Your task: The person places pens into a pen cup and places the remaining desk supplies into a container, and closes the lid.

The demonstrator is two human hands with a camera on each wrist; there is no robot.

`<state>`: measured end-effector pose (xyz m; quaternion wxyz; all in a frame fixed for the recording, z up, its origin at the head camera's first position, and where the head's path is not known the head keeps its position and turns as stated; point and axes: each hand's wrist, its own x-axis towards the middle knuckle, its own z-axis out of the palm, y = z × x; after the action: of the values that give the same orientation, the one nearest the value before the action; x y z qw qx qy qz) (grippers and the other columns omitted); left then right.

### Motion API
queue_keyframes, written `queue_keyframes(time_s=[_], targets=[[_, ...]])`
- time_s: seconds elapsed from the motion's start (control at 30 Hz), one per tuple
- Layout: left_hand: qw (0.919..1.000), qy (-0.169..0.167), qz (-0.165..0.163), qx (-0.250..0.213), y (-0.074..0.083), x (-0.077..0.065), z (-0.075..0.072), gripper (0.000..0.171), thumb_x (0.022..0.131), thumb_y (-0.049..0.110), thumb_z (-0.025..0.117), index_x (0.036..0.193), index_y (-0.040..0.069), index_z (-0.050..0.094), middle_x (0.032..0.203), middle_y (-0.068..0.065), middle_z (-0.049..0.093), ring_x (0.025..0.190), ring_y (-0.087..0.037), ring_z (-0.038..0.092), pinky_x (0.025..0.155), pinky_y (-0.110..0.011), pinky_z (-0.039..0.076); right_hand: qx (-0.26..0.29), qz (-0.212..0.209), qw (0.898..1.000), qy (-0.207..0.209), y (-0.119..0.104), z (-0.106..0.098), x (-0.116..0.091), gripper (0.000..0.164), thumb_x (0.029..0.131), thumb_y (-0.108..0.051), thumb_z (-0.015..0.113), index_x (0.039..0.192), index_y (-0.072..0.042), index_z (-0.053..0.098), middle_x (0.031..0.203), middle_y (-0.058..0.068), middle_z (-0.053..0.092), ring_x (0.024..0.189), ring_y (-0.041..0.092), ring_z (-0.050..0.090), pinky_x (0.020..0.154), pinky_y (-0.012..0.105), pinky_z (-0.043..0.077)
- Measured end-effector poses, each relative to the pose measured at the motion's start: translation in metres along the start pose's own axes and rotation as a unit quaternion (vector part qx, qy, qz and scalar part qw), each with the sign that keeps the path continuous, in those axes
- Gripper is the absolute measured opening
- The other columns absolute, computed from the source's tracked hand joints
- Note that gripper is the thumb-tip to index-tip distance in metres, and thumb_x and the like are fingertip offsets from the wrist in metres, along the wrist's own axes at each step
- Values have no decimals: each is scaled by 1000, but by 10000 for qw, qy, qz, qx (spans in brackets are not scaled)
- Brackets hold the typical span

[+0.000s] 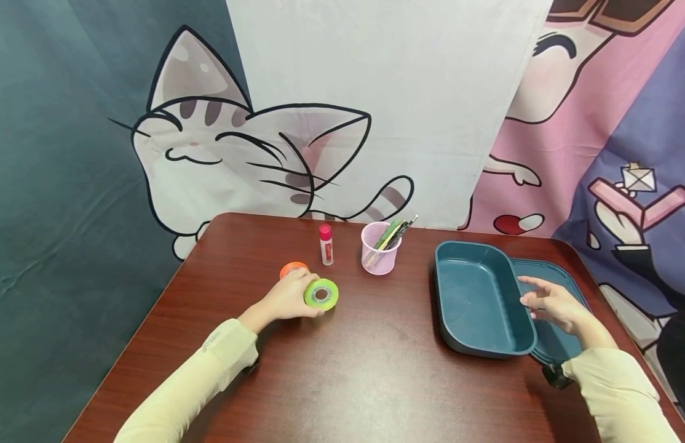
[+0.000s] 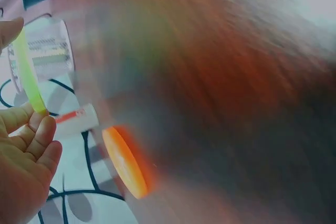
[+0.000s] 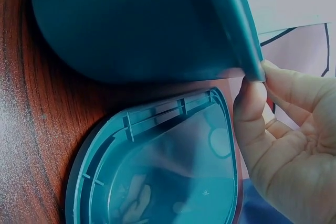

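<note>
My left hand [image 1: 291, 295] grips a roll of yellow-green tape [image 1: 331, 297] by its edges, between thumb and fingers; in the left wrist view the roll [image 2: 28, 74] appears edge-on. Just behind that hand lies an orange roll [image 1: 292, 267], partly hidden by it in the head view. Over on the right, my right hand [image 1: 554, 305] pinches the right rim of a deep teal box [image 1: 481, 298], which holds nothing. Thumb and finger meet at the rim in the right wrist view. A teal lid [image 1: 558, 344] lies beside the box, beneath the right hand.
A glue stick [image 1: 327, 246] with a pink cap stands behind the tape rolls. To its right is a pink mesh cup [image 1: 379, 261] holding several pens. A cartoon cloth backdrop [image 1: 331, 74] hangs behind the brown table [image 1: 364, 381].
</note>
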<state>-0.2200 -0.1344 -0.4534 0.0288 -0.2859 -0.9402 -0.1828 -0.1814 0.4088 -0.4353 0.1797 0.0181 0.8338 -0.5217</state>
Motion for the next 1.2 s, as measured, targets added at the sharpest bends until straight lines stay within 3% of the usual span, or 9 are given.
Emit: queue_keyframes(time_s=[0.2, 0.57, 0.87, 1.2], targets=[[9997, -157, 129, -122, 13, 10, 2, 63, 57, 49, 73, 106, 12, 57, 92, 2, 50, 81, -9, 46, 70, -25, 42, -26, -18, 10000, -31, 0, 0, 1, 61, 87, -14, 54, 136, 0, 19, 81, -9, 56, 67, 8, 52, 62, 28, 49], [9991, -5, 401, -147, 34, 30, 9, 62, 55, 47, 75, 105, 14, 57, 94, 3, 51, 85, -10, 47, 68, -24, 43, 22, -40, 10000, -64, 0, 0, 1, 61, 87, -13, 53, 136, -1, 18, 81, -9, 57, 66, 8, 51, 61, 29, 49], [9973, -209, 687, -125, 57, 45, 15, 64, 58, 48, 74, 108, 13, 56, 95, 2, 51, 87, -11, 46, 72, -23, 43, 34, 20, 10000, -30, 0, 0, 0, 60, 87, -14, 54, 136, -3, 21, 82, -9, 56, 67, 8, 51, 61, 28, 49], [9967, -194, 780, -121, 74, 58, 22, 66, 58, 51, 72, 110, 14, 56, 98, 2, 51, 88, -10, 46, 72, -21, 43, -65, 76, 9999, -8, -1, 0, 0, 63, 87, -16, 54, 136, 0, 17, 81, -8, 56, 67, 8, 51, 61, 29, 49]])
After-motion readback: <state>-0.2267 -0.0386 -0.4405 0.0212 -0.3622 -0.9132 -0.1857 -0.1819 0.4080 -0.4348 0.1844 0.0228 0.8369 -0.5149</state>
